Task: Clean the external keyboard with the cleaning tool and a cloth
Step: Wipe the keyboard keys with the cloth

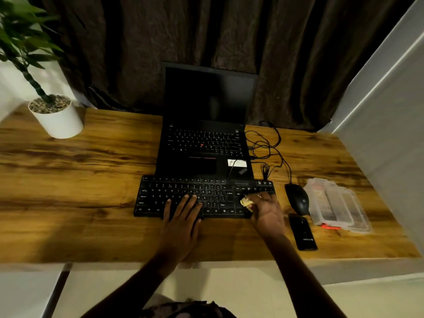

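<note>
Case (pixel 337 204), clear plastic, sits right of my right hand (pixel 266 212); contents blurred. That hand grips a yellowish cloth (pixel 246 202) on the keyboard (pixel 160 196); left hand (pixel 182 216) lies flat, open, on keys.

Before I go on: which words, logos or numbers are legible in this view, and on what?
"hp": round logo on the black wired mouse.
Single letters such as "Q", "W", "E", "A", "S", "K", "L": keycaps of the black external keyboard; the smaller legends are blurred.
Black rectangular device by the table edge: pale print, too blurred to read.
White sticker on the black laptop: no legible text.
</note>
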`<state>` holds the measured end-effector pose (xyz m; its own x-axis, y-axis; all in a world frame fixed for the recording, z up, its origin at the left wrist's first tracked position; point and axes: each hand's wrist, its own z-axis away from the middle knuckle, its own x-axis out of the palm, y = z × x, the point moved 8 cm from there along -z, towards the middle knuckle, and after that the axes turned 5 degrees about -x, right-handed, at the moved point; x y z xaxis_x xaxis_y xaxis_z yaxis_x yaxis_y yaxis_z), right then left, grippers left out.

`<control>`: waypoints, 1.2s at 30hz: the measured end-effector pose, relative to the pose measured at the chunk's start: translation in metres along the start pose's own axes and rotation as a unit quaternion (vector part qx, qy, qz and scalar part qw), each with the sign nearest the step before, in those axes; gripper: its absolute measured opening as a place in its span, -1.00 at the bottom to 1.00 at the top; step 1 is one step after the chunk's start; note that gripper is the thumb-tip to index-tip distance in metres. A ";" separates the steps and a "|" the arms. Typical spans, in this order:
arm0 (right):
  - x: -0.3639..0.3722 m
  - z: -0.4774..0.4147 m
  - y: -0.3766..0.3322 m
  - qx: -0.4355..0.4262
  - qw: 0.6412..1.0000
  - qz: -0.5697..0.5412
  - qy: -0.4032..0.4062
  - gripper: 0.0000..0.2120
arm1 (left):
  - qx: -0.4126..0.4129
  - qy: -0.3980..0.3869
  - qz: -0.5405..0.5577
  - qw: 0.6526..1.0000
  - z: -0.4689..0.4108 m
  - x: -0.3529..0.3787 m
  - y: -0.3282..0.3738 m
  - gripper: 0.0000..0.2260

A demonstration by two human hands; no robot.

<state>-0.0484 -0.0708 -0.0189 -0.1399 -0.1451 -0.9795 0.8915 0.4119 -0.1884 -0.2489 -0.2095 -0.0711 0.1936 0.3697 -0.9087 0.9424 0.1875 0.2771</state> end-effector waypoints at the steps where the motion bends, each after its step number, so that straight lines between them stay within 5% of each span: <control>1: 0.003 0.002 -0.005 -0.017 1.000 -0.007 0.002 -0.62 | 0.001 0.002 0.000 1.000 0.000 0.000 0.000 -0.59; 6: 0.004 0.001 -0.021 -0.091 0.995 0.033 -0.004 -0.59 | -0.001 -0.003 -0.004 1.000 -0.001 0.001 -0.001 -0.59; 13: -0.008 -0.019 -0.019 -0.056 0.995 0.077 -0.011 -0.49 | 0.001 -0.013 -0.012 1.000 -0.003 0.005 -0.004 -0.56; 23: -0.007 -0.020 -0.037 -0.169 0.977 0.117 -0.055 -0.54 | -0.007 -0.029 -0.017 0.999 -0.004 0.009 -0.007 -0.48; 31: 0.001 -0.023 -0.029 -0.092 0.993 0.064 -0.026 -0.49 | 0.001 -0.011 -0.018 1.000 -0.003 0.008 -0.004 -0.52; 36: 0.012 -0.006 -0.041 -0.121 0.991 -0.030 -0.040 -0.63 | 0.001 -0.003 -0.019 1.000 -0.001 0.003 -0.002 -0.58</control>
<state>-0.0889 -0.0840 -0.0237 -0.1462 -0.2421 -0.9592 0.7523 0.6024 -0.2667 -0.2502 -0.2072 -0.0741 0.1589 0.3578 -0.9202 0.9498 0.1989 0.2414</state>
